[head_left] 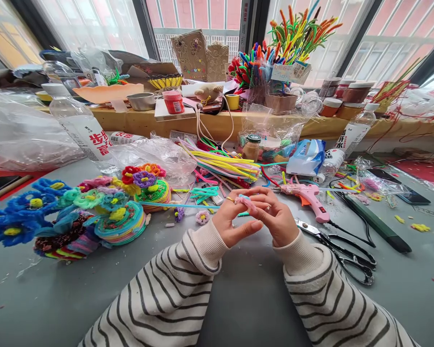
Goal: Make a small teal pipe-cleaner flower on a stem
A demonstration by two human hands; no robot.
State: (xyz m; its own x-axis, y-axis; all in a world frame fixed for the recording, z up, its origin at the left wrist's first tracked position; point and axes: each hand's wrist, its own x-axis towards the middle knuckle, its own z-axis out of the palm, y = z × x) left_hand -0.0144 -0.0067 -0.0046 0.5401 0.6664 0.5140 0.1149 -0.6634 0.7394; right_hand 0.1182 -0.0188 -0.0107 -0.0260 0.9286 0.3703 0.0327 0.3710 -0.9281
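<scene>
Above the middle of the desk, my left hand (228,222) and my right hand (277,218) meet at the fingertips. Between them they pinch a small curled piece of fuzzy pipe cleaner (246,202), pink with some light blue. A long light-blue pipe cleaner (181,206) runs left from near my left fingers; whether it joins the held piece is hidden. Close to my right hand lie a pink glue gun (309,196) and black-handled scissors (342,248). A small pink pipe-cleaner flower (202,217) rests left of my left hand.
Pipe-cleaner flowers (36,202) and round decorated pieces (121,224) fill the left side. A bundle of pipe cleaners (224,164) lies behind my hands, near a small jar (252,147). Water bottles (77,125) stand at both sides. A phone (401,185) lies right.
</scene>
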